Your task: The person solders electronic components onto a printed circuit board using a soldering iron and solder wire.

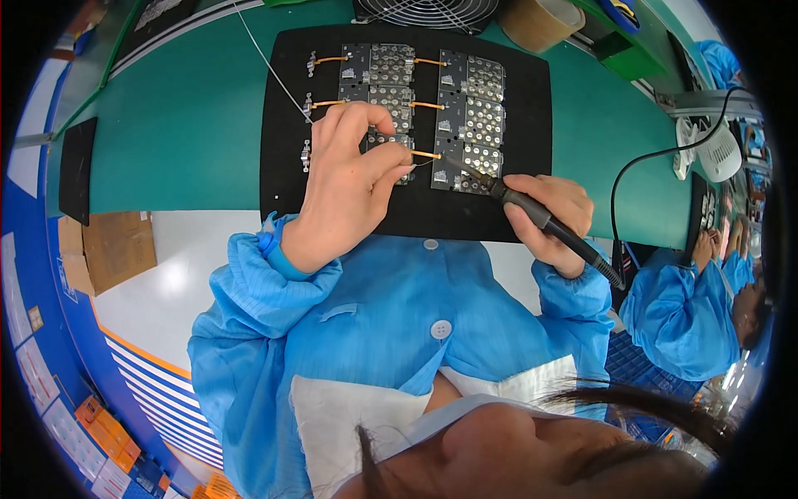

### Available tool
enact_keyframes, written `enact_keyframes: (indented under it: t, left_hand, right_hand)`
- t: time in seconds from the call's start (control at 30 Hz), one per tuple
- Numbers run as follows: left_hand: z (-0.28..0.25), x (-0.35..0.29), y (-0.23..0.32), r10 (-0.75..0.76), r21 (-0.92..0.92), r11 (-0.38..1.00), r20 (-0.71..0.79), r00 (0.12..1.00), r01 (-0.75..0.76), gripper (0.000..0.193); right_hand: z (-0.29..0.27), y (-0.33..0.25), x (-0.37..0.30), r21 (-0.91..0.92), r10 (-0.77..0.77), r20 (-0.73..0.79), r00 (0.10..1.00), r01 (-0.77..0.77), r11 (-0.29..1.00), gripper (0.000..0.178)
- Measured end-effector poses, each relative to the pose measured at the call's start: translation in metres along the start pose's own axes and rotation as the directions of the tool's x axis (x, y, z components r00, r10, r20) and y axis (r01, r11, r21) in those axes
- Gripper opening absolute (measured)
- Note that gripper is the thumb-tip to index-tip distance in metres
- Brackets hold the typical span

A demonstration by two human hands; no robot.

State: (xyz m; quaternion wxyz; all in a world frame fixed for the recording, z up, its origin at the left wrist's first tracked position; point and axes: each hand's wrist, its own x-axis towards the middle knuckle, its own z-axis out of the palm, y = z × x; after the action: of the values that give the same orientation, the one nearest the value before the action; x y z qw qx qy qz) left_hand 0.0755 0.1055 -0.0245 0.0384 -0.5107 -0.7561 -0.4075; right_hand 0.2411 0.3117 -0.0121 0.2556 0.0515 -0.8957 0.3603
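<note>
In my right hand (553, 212) is a black soldering iron (544, 218), gripped like a pen, its tip slanting up and left to the lowest circuit board (453, 170) of the right column. The tip is close to the end of a short orange cable (426, 154); whether they touch I cannot tell. My left hand (349, 166) is closed in a pinch over the left column. A thin solder wire (270, 71) runs down from the upper left into it, and a fine end comes out by the thumb. My fingers partly cover the lower left boards (391, 62).
The boards lie on a black mat (528, 108) over a green table (183, 158). At the far edge are a fan grille (428, 12) and a tape roll (542, 23). The iron's black cord (615, 187) loops up on the right. A co-worker in blue (686, 312) sits at right.
</note>
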Motion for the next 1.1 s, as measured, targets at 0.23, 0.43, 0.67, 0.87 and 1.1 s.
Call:
enact_keyframes:
  t: [0.23,0.43,0.67,0.87,1.1]
  left_hand:
    - [0.006,0.001,-0.002,0.027,-0.003,1.000,-0.008,1.000,-0.027,0.015]
    - [0.006,0.004,-0.001,0.042,0.020,0.999,0.020,0.999,-0.042,0.015]
    - [0.010,0.006,-0.001,0.042,0.004,0.999,0.025,0.999,-0.042,0.014]
    - [0.016,0.009,-0.002,0.047,-0.013,0.999,0.032,0.998,-0.047,0.013]
    - [0.020,0.009,-0.003,-0.051,-0.202,0.978,0.022,0.998,0.054,0.011]
  right_hand:
    - [0.002,0.003,-0.004,-0.027,-0.035,-0.025,0.999,0.034,0.999,0.024]
    - [0.004,0.005,-0.007,-0.003,-0.022,-0.032,0.999,0.022,1.000,0.024]
    - [0.005,0.006,-0.007,-0.022,-0.045,-0.008,0.999,0.044,0.999,0.025]
    - [0.005,0.005,-0.007,-0.012,-0.053,-0.011,0.999,0.053,0.999,0.024]
    - [0.005,0.005,-0.006,-0.014,-0.047,-0.013,0.999,0.047,0.999,0.024]
